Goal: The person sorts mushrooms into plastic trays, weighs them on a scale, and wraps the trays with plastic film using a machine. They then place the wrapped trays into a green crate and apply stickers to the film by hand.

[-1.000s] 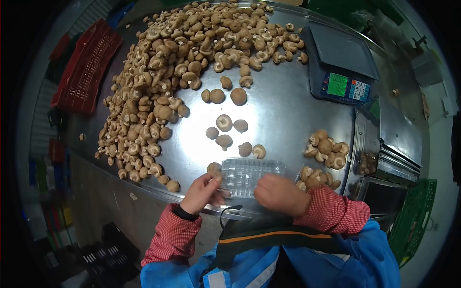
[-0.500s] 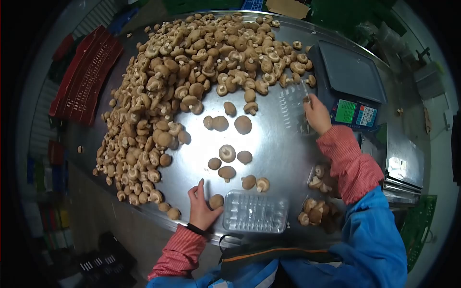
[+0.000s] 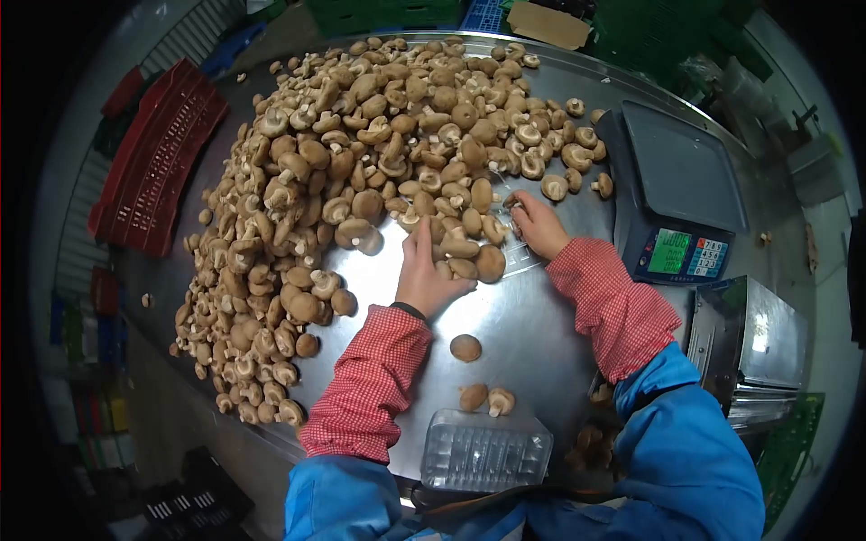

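My left hand lies with its fingers stretched out along the near side of several loose brown mushrooms. Across from it, my right hand is closed at the edge of a clear plastic tray, which lies partly under and behind those mushrooms. A small brown piece shows at the right fingertips. Below my hands sits a single mushroom cap, and two more mushrooms lie by a second clear tray at the table's near edge.
A large heap of mushrooms covers the left and back of the metal table. On the right stands a digital scale beside a metal box. A red crate is at the left. More mushrooms lie under my right forearm.
My left hand has moved up and right, and the loose mushrooms have shifted up towards the heap. My right hand has brought the clear tray left and down beside them.
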The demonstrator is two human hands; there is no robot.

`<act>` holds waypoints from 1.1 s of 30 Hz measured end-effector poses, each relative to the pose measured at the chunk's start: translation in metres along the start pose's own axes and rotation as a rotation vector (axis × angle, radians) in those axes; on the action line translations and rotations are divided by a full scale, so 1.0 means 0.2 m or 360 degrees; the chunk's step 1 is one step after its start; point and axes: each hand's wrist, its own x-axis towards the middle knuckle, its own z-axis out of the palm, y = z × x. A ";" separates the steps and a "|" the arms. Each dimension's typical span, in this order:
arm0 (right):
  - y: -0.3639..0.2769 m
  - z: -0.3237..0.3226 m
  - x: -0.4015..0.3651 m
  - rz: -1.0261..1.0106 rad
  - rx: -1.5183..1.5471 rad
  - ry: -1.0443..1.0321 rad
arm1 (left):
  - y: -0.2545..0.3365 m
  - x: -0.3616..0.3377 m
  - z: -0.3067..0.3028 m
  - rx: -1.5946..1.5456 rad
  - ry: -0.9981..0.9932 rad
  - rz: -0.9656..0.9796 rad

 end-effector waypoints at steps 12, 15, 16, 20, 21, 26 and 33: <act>-0.05 0.26 -0.34 0.0391 0.1423 0.0348 | 0.37 -0.15 0.18 0.0345 0.0209 -0.0045; -0.06 0.27 -0.40 0.0342 0.1658 0.0363 | 0.45 -0.30 0.17 0.0532 0.0179 0.0185; -0.07 0.28 -0.43 0.0330 0.1779 0.0334 | 0.48 -0.34 0.15 0.0535 0.0250 0.0249; 0.01 0.28 -0.58 0.0300 0.1727 0.0279 | 0.43 -0.40 0.05 -0.0473 0.0474 0.0047; -0.06 0.25 -0.61 0.0549 0.1653 0.0345 | 0.42 -0.40 0.02 -0.0704 0.0392 -0.0136; -0.14 0.22 -0.73 0.0210 0.1212 0.0614 | 0.44 -0.26 0.04 -0.1255 -0.0016 -0.0627; -0.46 -0.26 -0.88 0.0643 0.0669 -0.0038 | 0.45 -0.11 0.27 -0.0823 0.0083 -0.0346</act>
